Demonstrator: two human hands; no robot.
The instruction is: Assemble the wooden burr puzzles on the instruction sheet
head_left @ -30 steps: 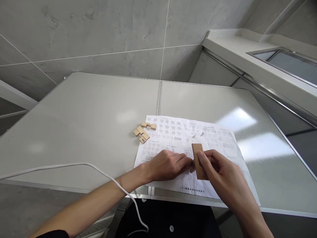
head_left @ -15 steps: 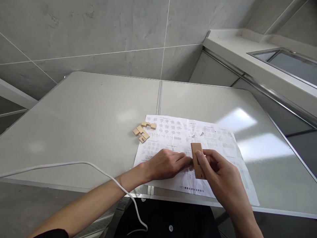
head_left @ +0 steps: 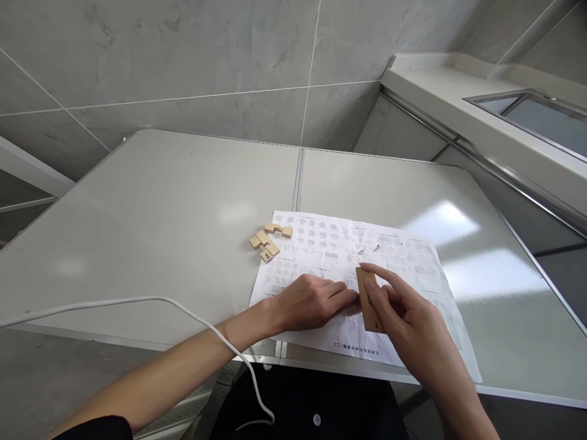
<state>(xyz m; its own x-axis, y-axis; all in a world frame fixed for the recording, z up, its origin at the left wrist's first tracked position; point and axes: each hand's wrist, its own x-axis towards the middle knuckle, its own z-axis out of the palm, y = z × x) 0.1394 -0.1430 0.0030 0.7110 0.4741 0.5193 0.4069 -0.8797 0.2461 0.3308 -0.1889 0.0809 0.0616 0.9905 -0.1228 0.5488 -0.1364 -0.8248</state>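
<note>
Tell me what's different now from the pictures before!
The right hand has stretched its index finger up to the top edge of the wooden block; before, that fingertip was hidden behind the block. Nothing was picked up or let go. The left hand stays beside the block, and the other wooden pieces still lie by the paper's far left corner.

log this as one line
right grip: holding wooden block | left grip: beside block, contact unclear | notched pieces: at left edge of printed sheet

A black garment (head_left: 358,403) bears a pale round button (head_left: 317,420).
</note>
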